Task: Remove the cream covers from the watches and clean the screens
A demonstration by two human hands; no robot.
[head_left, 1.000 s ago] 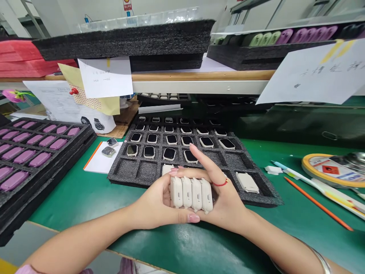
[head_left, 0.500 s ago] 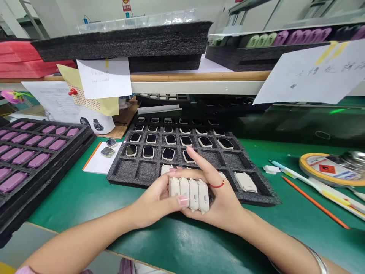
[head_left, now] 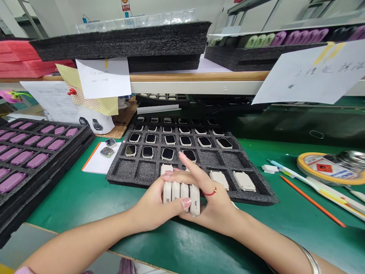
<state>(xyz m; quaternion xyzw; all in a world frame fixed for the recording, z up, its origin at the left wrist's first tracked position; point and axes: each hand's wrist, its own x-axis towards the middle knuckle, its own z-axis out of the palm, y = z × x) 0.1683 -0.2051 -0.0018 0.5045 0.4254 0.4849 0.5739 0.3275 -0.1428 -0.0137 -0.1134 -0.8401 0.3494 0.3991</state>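
Cream plastic watch cases (four, judged light, stiff and smooth, so best held by their long edges) sit at the black foam tray's near edge — fingers of the left hand and right hand closed around them — above the green surface.

a white wall fills the top of the room, with a small red-and-white safety sign fixed to it. a metal shelf frame runs along the upper right. below, a shelf with a wooden edge and white front spans a green-topped workbench. grey floor shows past the bench's near edge, and bright indoor light glints on the green top.
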